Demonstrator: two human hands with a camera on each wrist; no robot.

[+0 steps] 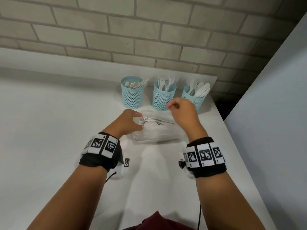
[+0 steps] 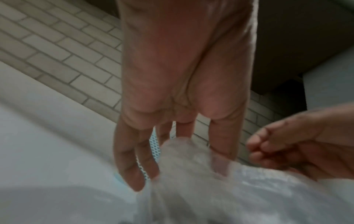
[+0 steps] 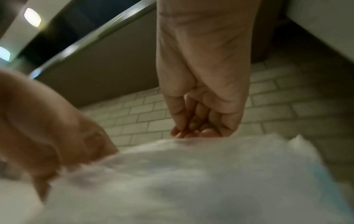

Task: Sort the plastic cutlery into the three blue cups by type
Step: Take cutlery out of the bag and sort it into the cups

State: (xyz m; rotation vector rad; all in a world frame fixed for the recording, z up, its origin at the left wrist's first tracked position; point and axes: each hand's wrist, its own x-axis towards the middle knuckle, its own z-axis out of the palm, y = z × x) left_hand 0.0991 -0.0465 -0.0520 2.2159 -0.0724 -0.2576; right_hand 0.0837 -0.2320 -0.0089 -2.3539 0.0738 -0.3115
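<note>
Three blue mesh cups stand in a row at the back of the table. The left cup (image 1: pixel 132 95) holds knives, the middle cup (image 1: pixel 163 98) forks, the right cup (image 1: pixel 193 100) spoons. In front of them lies a clear plastic bag (image 1: pixel 157 135) of white cutlery (image 1: pixel 149 122). My left hand (image 1: pixel 137 121) grips the bag's left, open end. In the left wrist view the left hand (image 2: pixel 178 177) has its thumb behind the film and its fingers outside. My right hand (image 1: pixel 172 106) hovers over the bag with curled fingertips (image 3: pixel 184 130) that appear to pinch its upper edge.
A brick wall runs behind the cups. A pale panel (image 1: pixel 274 113) rises along the table's right edge, close to the right cup. White tabletop (image 1: pixel 58 122) stretches away to the left and toward me.
</note>
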